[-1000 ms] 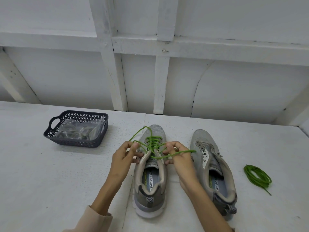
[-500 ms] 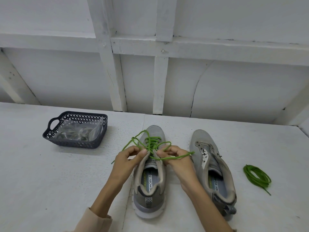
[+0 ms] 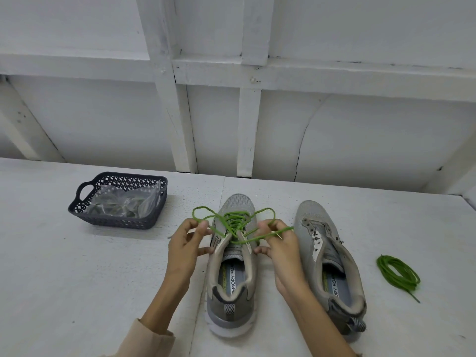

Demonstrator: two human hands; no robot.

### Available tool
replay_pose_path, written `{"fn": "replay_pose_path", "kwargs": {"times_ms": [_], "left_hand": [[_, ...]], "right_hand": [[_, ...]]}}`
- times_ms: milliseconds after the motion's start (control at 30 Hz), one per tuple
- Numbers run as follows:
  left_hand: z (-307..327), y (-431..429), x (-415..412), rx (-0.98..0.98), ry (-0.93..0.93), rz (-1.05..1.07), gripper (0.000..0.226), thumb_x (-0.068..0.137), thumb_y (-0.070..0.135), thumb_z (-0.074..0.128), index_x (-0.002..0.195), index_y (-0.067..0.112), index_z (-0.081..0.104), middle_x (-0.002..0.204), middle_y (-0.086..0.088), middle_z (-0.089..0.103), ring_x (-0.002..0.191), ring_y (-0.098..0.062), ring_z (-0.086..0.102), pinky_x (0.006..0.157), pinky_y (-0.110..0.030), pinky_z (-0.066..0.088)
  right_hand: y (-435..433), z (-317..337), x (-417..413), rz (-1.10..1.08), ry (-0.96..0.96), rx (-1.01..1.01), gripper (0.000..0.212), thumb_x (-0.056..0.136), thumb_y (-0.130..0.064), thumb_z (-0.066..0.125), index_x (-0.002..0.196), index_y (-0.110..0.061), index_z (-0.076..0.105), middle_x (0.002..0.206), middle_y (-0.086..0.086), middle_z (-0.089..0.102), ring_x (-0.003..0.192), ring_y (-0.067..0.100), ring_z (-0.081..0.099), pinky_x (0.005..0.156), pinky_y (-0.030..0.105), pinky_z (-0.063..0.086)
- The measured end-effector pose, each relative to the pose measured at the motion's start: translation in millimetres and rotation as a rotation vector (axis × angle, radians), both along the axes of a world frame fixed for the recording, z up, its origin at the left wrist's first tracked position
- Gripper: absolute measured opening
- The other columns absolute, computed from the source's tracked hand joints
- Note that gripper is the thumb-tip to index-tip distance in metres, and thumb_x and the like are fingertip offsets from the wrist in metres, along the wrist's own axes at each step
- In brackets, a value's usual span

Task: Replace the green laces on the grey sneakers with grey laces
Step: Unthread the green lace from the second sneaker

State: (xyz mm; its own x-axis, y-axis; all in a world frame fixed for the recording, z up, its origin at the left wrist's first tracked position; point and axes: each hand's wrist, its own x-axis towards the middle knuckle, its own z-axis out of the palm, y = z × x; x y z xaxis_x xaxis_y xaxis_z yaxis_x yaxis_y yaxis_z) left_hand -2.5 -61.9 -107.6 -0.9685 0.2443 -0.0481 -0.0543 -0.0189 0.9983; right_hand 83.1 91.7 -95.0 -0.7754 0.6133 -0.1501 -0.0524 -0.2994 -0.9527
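White boards (image 3: 360, 137) stand behind the white counter (image 3: 64, 279). Both grips are pinched on the green lace (image 3: 233, 221): the left hand (image 3: 188, 244) holds 1 loop, the right hand (image 3: 280, 243) holds the other. It is threaded in the left sneaker (image 3: 231, 292). It looks thin, soft and light, so pulling close to the shoe should work best. The right sneaker (image 3: 332, 266) has none.

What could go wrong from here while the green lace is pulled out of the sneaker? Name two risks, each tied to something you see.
1. The left hand and right hand each pinch a loop of the green lace; pulled apart, the loops may knot at the eyelets.
2. Neither hand grips the laced sneaker, so a tug may drag it against the other sneaker.
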Motion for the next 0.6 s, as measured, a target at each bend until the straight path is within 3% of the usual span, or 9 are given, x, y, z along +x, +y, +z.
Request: {"fn": "replay_pose_path", "kwargs": {"times_ms": [67,200,267,367,500,600], "left_hand": [[-2.0,-0.8,0.4,0.019,-0.018,-0.007,0.025,0.092,0.028,0.062,0.093,0.003,0.064,0.082,0.001,0.068,0.075,-0.003,0.066,0.067,-0.027,0.057],[-7.5,2.1,1.7,-0.172,0.084,-0.16,0.025,0.084,0.03,0.071,0.084,0.005,0.07,0.092,0.004,0.073,0.09,-0.009,0.065,0.077,-0.025,0.051],[-5.1,3.0,-0.1,-0.095,0.06,-0.074,0.022,0.089,0.02,0.067,0.088,-0.001,0.067,0.088,0.004,0.072,0.085,-0.01,0.064,0.07,-0.025,0.054],[-4.6,0.6,-0.2,0.015,-0.015,0.03,0.025,0.093,0.025,0.063,0.094,0.0,0.064,0.082,-0.001,0.066,0.078,-0.005,0.065,0.064,-0.026,0.057],[-7.9,-2.4,1.9,-0.153,0.029,-0.174,0.04,0.076,0.049,0.077,0.085,0.01,0.071,0.091,0.003,0.072,0.09,-0.009,0.065,0.083,-0.03,0.052],[-4.7,0.0,0.6,-0.129,0.076,-0.144,0.024,0.085,0.029,0.073,0.084,0.005,0.069,0.095,0.003,0.072,0.092,-0.011,0.064,0.074,-0.026,0.052]], "right_hand": [[1.1,-3.0,0.6,-0.036,-0.01,-0.041,0.012,0.094,-0.012,0.06,0.084,-0.005,0.062,0.077,0.008,0.059,0.07,0.016,0.055,0.055,0.023,0.051],[-2.8,2.5,2.0,0.101,-0.069,0.107,0.006,0.079,-0.004,0.076,0.076,-0.003,0.071,0.074,0.001,0.069,0.067,0.011,0.061,0.061,0.019,0.049],[-2.3,2.9,2.0,0.06,-0.032,0.066,0.01,0.082,0.003,0.07,0.074,-0.004,0.069,0.069,0.002,0.065,0.064,0.014,0.056,0.056,0.021,0.046],[0.7,-1.3,1.9,-0.047,0.003,-0.033,0.014,0.092,0.0,0.058,0.079,-0.004,0.06,0.07,0.003,0.058,0.066,0.015,0.054,0.053,0.025,0.048],[-2.4,2.4,2.3,0.113,-0.032,0.07,0.008,0.083,0.0,0.07,0.078,-0.006,0.07,0.071,0.007,0.065,0.063,0.012,0.055,0.059,0.019,0.045],[-2.1,4.5,0.9,0.123,-0.048,0.101,0.013,0.082,0.005,0.067,0.077,-0.005,0.072,0.069,0.009,0.065,0.061,0.011,0.055,0.059,0.023,0.045]]}}
